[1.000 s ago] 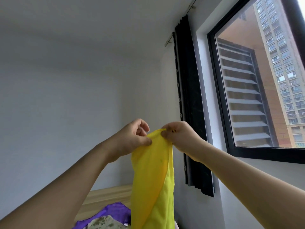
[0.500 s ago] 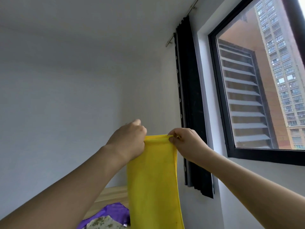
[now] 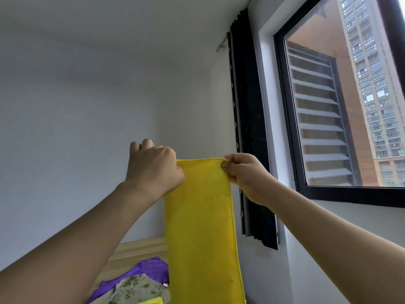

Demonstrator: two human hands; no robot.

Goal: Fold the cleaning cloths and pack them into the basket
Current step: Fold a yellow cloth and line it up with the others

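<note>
Holding a yellow cloth [image 3: 199, 216] up in the air by its top edge, the person has both arms stretched out in front of a plain grey-white wall [image 3: 76, 117]. The left hand [image 3: 153, 170] is curled into a fist round the top left corner, knuckles toward the camera, so the pinching fingers themselves are hidden behind the back of the hand. The right hand [image 3: 245, 174] pinches the top right corner between thumb and curled forefinger, pretty clearly visible. Between the two hands the top edge runs nearly straight and taut, and the cloth hangs down as a long narrow strip, flat and smooth, all the way past the bottom of the frame. Looks like it's doubled over lengthwise, though honestly the layers are hard to make out.

Down low, left of the hanging strip, there's a purple cloth [image 3: 149, 268] lying crumpled, with a mottled grey-green cloth [image 3: 138, 288] on top of it and a sliver of another yellow piece [image 3: 153, 301] at the very bottom edge. Behind those runs a light wooden rail [image 3: 135, 251]. To the right, a dark pleated curtain [image 3: 247, 128] hangs beside a black-framed window [image 3: 285, 106], with tower blocks [image 3: 377, 73] outside.
</note>
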